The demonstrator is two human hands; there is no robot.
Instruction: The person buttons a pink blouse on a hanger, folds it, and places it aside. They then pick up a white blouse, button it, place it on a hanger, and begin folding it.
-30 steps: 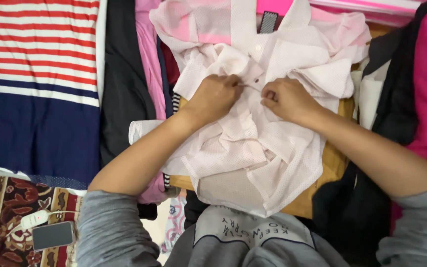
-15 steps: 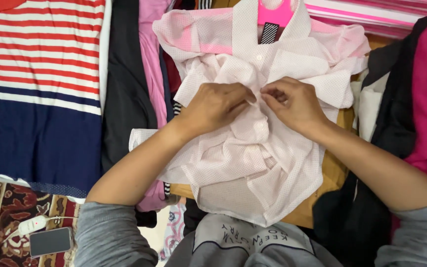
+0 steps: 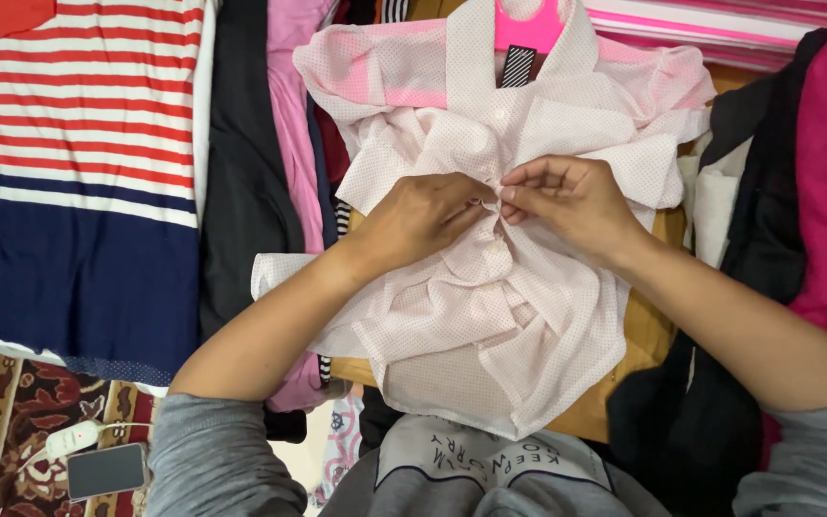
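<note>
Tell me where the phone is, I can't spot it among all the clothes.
In the head view the phone lies at bottom left on the patterned rug, beside a white charger, below the striped garment.

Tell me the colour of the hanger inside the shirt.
Bright pink plastic hanger, seen at the collar in the head view.

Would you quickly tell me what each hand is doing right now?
Left hand: closed, pinching the pale pink shirt at its front placket.
Right hand: closed, pinching the same placket.
</note>
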